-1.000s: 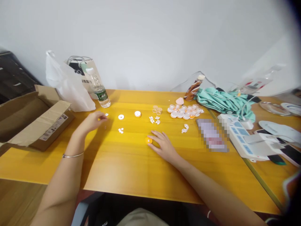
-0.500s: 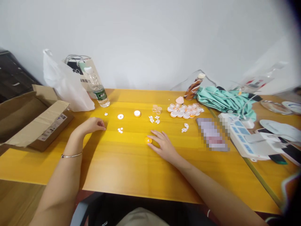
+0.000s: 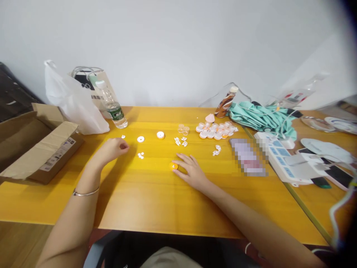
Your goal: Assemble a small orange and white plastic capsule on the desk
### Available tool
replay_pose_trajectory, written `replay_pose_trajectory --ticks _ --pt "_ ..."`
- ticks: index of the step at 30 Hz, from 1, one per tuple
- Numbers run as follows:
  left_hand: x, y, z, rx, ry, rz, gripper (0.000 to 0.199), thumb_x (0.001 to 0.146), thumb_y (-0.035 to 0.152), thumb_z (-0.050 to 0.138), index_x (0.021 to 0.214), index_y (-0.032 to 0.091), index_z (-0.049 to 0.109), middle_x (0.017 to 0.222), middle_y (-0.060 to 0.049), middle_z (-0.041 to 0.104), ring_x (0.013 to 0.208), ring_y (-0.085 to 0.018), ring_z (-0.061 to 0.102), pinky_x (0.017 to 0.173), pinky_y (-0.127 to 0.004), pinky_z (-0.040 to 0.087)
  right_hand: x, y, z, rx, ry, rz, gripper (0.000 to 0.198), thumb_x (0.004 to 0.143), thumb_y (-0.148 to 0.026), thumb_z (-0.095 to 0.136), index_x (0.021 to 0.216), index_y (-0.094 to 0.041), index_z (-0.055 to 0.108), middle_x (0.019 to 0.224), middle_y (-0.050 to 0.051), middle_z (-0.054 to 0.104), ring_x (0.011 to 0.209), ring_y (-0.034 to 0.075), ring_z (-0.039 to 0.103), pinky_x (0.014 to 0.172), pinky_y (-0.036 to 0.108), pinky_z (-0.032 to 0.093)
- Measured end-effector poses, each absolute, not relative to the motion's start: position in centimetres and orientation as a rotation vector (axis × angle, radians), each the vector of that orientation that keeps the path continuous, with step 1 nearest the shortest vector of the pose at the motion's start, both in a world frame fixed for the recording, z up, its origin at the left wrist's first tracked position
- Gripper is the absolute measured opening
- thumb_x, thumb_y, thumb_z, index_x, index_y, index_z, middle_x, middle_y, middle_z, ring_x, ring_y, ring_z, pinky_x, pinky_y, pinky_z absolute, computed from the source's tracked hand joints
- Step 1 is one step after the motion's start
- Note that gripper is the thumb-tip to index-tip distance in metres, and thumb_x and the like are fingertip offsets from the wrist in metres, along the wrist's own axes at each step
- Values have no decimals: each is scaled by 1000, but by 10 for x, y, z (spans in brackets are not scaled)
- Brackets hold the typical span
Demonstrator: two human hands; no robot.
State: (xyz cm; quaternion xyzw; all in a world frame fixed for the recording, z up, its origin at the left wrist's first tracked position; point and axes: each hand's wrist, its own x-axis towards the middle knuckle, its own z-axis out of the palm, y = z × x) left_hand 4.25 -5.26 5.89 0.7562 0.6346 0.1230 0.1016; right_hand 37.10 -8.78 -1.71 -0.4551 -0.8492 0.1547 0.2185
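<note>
My right hand (image 3: 192, 172) rests on the table with its thumb and index finger around a small round orange piece (image 3: 173, 166); its other fingers are stretched out. My left hand (image 3: 113, 149) hangs above the table at the left, its fingertips pinched together. Whatever may be between them is too small to make out. Near it are a tiny white part (image 3: 123, 137), a white ring (image 3: 141, 139) and several small white discs (image 3: 141, 155). Farther back stand a round white part (image 3: 160, 135) and clear round cups (image 3: 183, 129). White cut-out pieces (image 3: 180, 141) lie beyond my right hand.
Clear-and-orange round capsules (image 3: 214, 130) sit at the back right, by a brown drink bottle (image 3: 225, 102) and green cloth (image 3: 262, 117). A phone (image 3: 248, 157) and power strip (image 3: 281, 160) lie right. At left are a cardboard box (image 3: 50, 149) and water bottle (image 3: 114, 109).
My left hand has shifted slightly right and its fingers are more drawn in. My right hand stays at the orange piece. The whole view has moved a little.
</note>
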Motion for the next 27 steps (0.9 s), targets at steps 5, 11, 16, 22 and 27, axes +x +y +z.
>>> replay_pose_trajectory --ticks 5,11,16,22,27 --pt "118 -68 39 2341 1248 744 16 80 26 52 80 16 65 81 -4 65 74 -14 60 72 -25 45 364 -83 -18 -1272 -2334 441 34 85 -45 47 114 -30 58 136 7 44 127 24 38 106 53 21" --pt "167 -74 1 2343 1182 809 11 80 20 54 80 17 65 78 -3 65 71 -14 59 70 -26 45 362 -82 -20 -1267 -2331 439 36 85 -46 46 114 -29 58 136 8 44 128 23 36 106 52 20" --pt "170 -74 -5 2315 1148 842 11 81 19 54 81 17 65 80 -4 65 72 -14 59 69 -26 45 363 -81 -21 -1259 -2339 421 37 85 -48 45 113 -28 58 136 9 45 128 23 37 106 51 20" --pt "171 -77 -3 2389 1076 864 16 85 24 51 85 18 67 83 -5 66 76 -15 60 75 -28 45 363 -81 -22 -1239 -2322 420 36 84 -47 47 113 -29 59 135 8 46 127 24 39 105 52 21" --pt "169 -77 -3 2430 1031 844 16 84 24 53 88 19 68 86 -6 67 79 -15 61 76 -29 45 363 -82 -21 -1240 -2320 412 36 84 -47 47 114 -30 58 134 7 46 126 23 39 106 52 21"
